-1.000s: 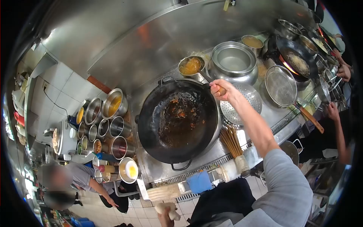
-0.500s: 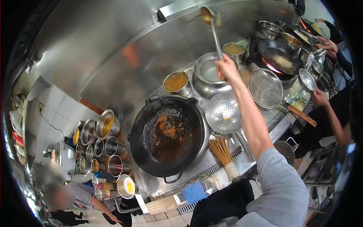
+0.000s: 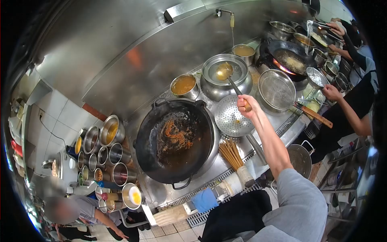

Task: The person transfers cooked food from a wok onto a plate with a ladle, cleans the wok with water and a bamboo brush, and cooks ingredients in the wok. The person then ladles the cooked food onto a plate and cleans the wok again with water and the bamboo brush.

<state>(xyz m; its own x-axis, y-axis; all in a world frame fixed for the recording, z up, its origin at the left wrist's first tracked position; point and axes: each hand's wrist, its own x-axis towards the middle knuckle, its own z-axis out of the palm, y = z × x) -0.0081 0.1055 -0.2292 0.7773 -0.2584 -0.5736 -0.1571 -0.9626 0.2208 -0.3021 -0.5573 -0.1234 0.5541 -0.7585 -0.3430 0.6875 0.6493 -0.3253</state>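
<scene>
While earlier raised, ladle (image 3: 224,72) now dips into steel pot (image 3: 213,89), right hand (image 3: 245,105) gripping handle.

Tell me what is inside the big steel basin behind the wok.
The ladle, held by the right hand, dips its bowl into the steel basin. Clear liquid seems to lie there, and a thin stream falls from the tap above. The basin's bottom under the ladle bowl is hidden.

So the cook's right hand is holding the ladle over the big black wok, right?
Not quite. The right hand does hold the ladle, but the head view shows its bowl over the steel pot behind the perforated strainer, not over the black wok.
</scene>
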